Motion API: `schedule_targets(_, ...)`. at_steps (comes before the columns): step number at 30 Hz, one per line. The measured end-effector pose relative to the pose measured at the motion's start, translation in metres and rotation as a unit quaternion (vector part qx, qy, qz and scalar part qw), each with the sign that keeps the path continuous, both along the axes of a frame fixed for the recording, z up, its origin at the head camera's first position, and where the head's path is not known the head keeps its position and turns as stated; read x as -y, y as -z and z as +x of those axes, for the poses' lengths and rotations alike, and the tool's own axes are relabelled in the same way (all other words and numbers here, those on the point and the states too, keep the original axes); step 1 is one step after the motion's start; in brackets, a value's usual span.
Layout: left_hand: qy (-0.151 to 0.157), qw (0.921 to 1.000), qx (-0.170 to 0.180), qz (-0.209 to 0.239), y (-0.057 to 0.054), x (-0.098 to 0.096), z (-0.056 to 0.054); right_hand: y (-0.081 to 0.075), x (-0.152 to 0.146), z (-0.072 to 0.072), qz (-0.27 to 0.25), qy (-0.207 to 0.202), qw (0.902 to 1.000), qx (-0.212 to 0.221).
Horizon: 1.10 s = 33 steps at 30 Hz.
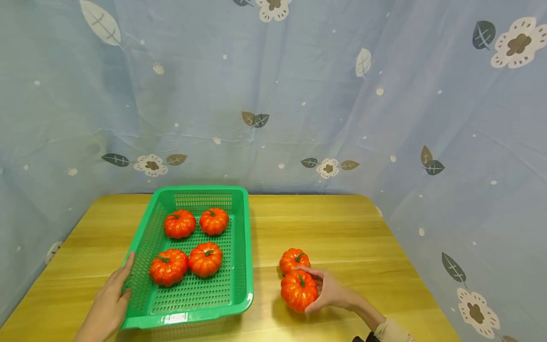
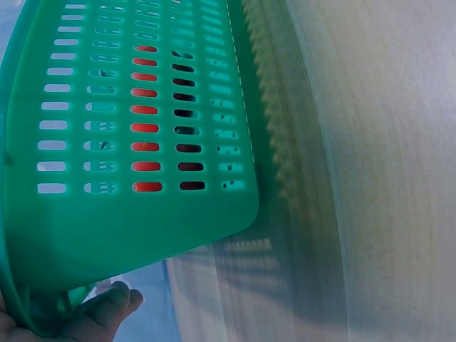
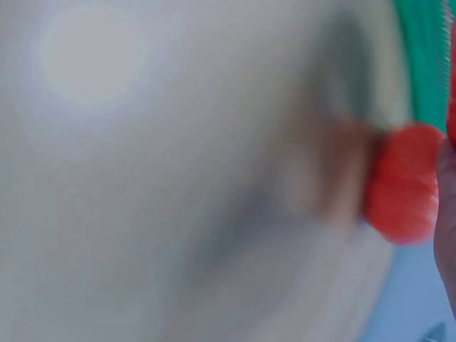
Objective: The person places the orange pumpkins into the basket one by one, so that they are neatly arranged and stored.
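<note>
My left hand (image 1: 107, 300) grips the left rim of a green plastic basket (image 1: 249, 247). In the left wrist view the thumb (image 2: 117, 305) shows under the rim of the basket (image 2: 128, 235). Several small orange-red pumpkins with green stems, one of them a pumpkin (image 1: 169, 267) at the near left, sit inside it. My right hand (image 1: 331, 290) holds another pumpkin (image 1: 298, 292) between thumb and fingers, right of the basket. Just behind that one, a further pumpkin (image 1: 294, 260) rests on the table and is partly covered. The right wrist view is blurred and shows the hand (image 3: 446, 221) only at its edge.
A wooden table (image 1: 342, 228) carries the basket and the loose pumpkin. Behind it and along its sides hangs a blue-grey curtain (image 1: 205, 85) with leaf and flower prints. The basket stands left of the table's middle.
</note>
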<state>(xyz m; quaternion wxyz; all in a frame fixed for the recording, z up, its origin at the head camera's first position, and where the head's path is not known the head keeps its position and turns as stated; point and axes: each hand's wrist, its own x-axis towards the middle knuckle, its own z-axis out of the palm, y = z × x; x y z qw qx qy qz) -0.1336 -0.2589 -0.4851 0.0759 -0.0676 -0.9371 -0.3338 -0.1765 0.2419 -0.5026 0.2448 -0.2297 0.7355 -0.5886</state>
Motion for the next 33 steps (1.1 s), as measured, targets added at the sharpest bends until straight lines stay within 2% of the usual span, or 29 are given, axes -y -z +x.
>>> schedule_targets(5, 0.001, 0.9999, -0.012, 0.006, 0.0, -0.001, 0.001, -0.039, -0.004, -0.03, 0.009, 0.041, 0.9977, -0.053)
schedule_targets(7, 0.0, 0.9998, -0.017, 0.009, -0.001, -0.001, 0.001, -0.052, -0.003, -0.043, 0.012, 0.054, 0.9965, -0.063)
schedule_targets(13, -0.002, 1.0, -0.006, -0.003, -0.002, -0.002, 0.001, -0.077, 0.01, -0.069, 0.008, 0.067, 0.9953, -0.07)
schedule_targets(19, -0.004, 1.0, 0.0, -0.007, -0.004, -0.003, 0.001, -0.087, 0.04, -0.085, 0.047, 0.048, 0.9951, -0.073)
schedule_targets(24, -0.006, 0.9999, -0.001, -0.008, -0.005, -0.005, 0.002, -0.09, 0.07, -0.096, 0.054, 0.019, 0.9931, -0.103)
schedule_targets(29, -0.007, 0.9999, 0.0, -0.008, -0.007, -0.006, 0.002, -0.096, 0.099, -0.102, 0.051, -0.005, 0.9913, -0.121)
schedule_targets(33, -0.006, 0.9998, 0.016, -0.006, -0.01, -0.006, 0.003, -0.102, 0.12, -0.104, 0.053, -0.019, 0.991, -0.122)
